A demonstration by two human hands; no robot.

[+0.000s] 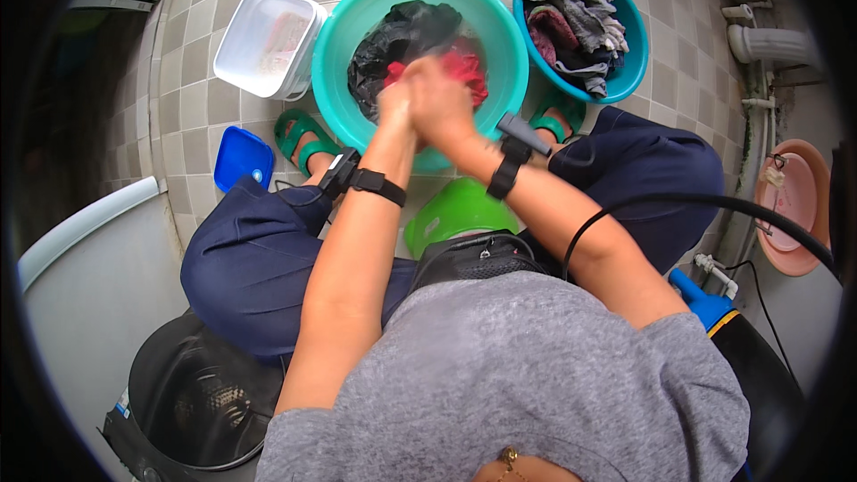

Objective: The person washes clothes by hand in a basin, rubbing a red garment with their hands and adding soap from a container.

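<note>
A teal plastic basin stands on the floor before me, holding wet black cloth and a bunched red cloth. My left hand and my right hand are pressed close together over the near half of the basin. Both are blurred by motion, with fingers curled round the red cloth, which sticks out past them on either side. The black cloth lies just beyond and to the left. My fingertips and the gripped part of the cloth are hidden.
A blue tub of grey and dark laundry stands right of the basin. Left are a white plastic container and a blue lid. A green stool is between my legs. A black bucket stands lower left.
</note>
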